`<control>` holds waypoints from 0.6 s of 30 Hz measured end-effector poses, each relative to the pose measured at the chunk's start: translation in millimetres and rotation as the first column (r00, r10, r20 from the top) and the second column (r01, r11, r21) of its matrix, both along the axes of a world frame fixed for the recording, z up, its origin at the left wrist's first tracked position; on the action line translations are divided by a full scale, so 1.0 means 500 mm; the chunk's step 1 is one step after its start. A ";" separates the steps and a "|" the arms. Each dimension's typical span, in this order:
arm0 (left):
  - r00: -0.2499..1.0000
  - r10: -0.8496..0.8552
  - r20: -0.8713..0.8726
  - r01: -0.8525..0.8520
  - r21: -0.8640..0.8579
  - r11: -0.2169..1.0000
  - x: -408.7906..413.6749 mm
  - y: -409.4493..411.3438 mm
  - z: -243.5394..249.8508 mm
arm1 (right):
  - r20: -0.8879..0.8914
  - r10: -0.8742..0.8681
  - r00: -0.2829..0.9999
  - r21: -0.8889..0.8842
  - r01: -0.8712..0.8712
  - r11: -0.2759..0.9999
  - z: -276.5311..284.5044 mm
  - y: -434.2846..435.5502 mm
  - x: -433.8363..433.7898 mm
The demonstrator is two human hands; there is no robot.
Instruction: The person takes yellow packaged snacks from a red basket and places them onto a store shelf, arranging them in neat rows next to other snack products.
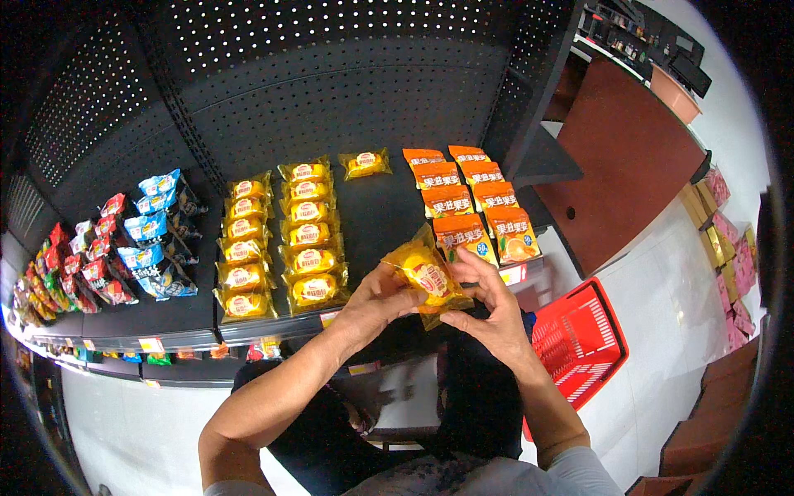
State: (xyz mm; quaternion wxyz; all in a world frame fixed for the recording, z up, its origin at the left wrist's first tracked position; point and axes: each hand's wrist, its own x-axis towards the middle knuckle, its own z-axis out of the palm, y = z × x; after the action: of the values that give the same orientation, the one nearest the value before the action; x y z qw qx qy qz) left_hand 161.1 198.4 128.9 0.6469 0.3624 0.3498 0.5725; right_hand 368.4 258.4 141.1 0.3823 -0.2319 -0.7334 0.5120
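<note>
A yellow bread roll in a clear amber wrapper [428, 273] is held over the front edge of the black shelf [378, 248]. My left hand [384, 297] grips its left side, with the thumb across the front. Around the right edge of the wrapper, my right hand [490, 304] has its fingers spread and its thumb by the lower corner; whether it grips is unclear. Matching wrapped rolls stand in two columns, a left column [244, 251] and a longer one [309, 235] beside it. A single wrapped roll [365, 163] lies at the back of the shelf.
Orange snack pouches [462, 235] fill two columns at the right. Blue bags [155, 248] and red bags [102, 273] stand further left. A red plastic basket [583, 341] is at my right, near a brown counter [633, 167]. Black perforated panel [347, 80] backs the shelf.
</note>
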 end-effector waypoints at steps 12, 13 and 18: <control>0.983 0.005 -0.183 -0.008 -0.019 1.000 -0.023 0.019 -0.007 | 0.060 -0.037 0.998 -0.193 0.048 0.980 0.012 0.113 -0.057; 0.985 0.011 -0.170 -0.019 -0.042 0.999 -0.028 0.023 0.000 | 0.087 -0.028 0.996 -0.211 0.046 0.976 0.012 0.125 -0.061; 0.927 0.359 -0.108 -0.370 -0.117 0.922 -0.056 0.054 -0.014 | -0.048 -0.033 0.998 -0.288 0.017 0.958 -0.003 0.184 -0.098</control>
State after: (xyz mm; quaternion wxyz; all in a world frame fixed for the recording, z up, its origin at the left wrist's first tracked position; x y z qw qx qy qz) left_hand 133.1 225.4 121.6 0.5369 0.2700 0.4761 0.6421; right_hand 319.6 350.4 139.8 0.3701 -0.2807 -0.6381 0.6140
